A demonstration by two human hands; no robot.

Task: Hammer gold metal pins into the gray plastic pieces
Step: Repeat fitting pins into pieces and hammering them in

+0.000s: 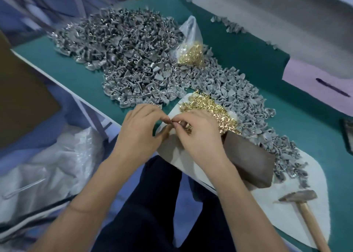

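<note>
A big heap of gray plastic pieces covers the green table, trailing toward the right. Loose gold pins lie in a pile on a white mat. My left hand and my right hand meet at the mat's near-left edge, fingertips pinching something small between them; it looks like a gold pin, though the item is mostly hidden by my fingers. A hammer with a wooden handle lies on the mat at the lower right, untouched.
A clear plastic bag of gold pins sits among the gray pieces. A dark brown block rests on the mat beside my right hand. A black pen lies on a pale sheet at the right. White plastic bags sit below the table at left.
</note>
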